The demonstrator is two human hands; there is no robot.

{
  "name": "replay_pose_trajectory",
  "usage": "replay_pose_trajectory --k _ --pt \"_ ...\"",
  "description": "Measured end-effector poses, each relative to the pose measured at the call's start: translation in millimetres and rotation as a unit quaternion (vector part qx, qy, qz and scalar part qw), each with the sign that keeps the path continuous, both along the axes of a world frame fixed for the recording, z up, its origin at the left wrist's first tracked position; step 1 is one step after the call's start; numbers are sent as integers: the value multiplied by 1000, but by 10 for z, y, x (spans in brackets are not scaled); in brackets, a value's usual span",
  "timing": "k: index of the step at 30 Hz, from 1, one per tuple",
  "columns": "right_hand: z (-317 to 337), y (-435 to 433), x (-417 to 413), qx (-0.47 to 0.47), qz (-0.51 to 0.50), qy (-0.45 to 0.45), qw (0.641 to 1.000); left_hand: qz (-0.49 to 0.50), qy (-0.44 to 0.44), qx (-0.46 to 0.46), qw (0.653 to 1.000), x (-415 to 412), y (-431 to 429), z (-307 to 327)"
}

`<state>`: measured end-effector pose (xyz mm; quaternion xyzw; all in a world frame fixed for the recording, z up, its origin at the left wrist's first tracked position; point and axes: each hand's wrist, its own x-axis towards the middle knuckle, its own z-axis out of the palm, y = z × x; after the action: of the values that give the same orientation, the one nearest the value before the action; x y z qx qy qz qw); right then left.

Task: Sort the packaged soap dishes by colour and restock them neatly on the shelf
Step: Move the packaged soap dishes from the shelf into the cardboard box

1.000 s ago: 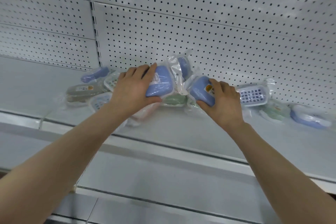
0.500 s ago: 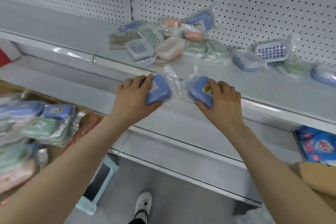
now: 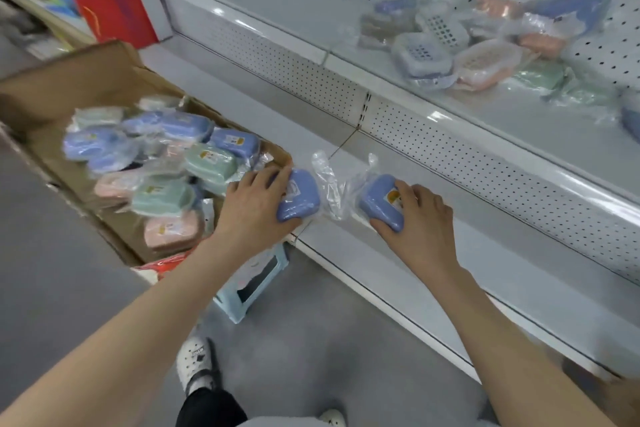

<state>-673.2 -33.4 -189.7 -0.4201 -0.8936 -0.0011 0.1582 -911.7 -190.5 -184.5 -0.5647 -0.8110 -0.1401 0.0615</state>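
Two blue soap dishes in clear wrap were held, one per hand, at the centre of the frame. A second earlier both hands had been up at the mixed pile of dishes on the upper shelf; they had since come down, and the pile lay at upper right, well apart from them. This probably meant one colour pair had been pulled for sorting, with restocking not yet started; the destination could not be told.

Left hand: palm down, fingers curled over the top of the left blue dish, thumb under its near edge, just beside the corner of the cardboard box at left, which held more wrapped dishes.

Right hand: palm down, fingers curled over the right blue dish and its label, thumb at the near edge, above the lower shelf.

Both forearms reached forward from the bottom corners and converged.
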Motion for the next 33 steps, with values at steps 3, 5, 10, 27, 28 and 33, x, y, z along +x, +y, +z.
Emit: replay_pose_trajectory --k 3,5,10,27,28,33 --pt "-107 -154 -704 -13 27 0 1000 32 -4 -23 999 -575 -311 -89" --pt "-202 -288 -1241 -27 39 -3 999 47 -15 -37 998 -1025 -523 -146" --pt "-468 -655 -2583 -79 74 -5 994 83 -30 -76 993 -2233 -1011 -326" --pt "-876 -362 -5254 -128 197 -148 961 135 -114 -182 967 -4014 -1329 -992" --pt "-943 -303 -5371 -137 209 -177 952 136 -116 -183 967 -4049 -1309 -1025" --pt "-1304 -101 -5771 -166 249 -247 922 117 -127 -195 965 -4207 -1134 -1247"
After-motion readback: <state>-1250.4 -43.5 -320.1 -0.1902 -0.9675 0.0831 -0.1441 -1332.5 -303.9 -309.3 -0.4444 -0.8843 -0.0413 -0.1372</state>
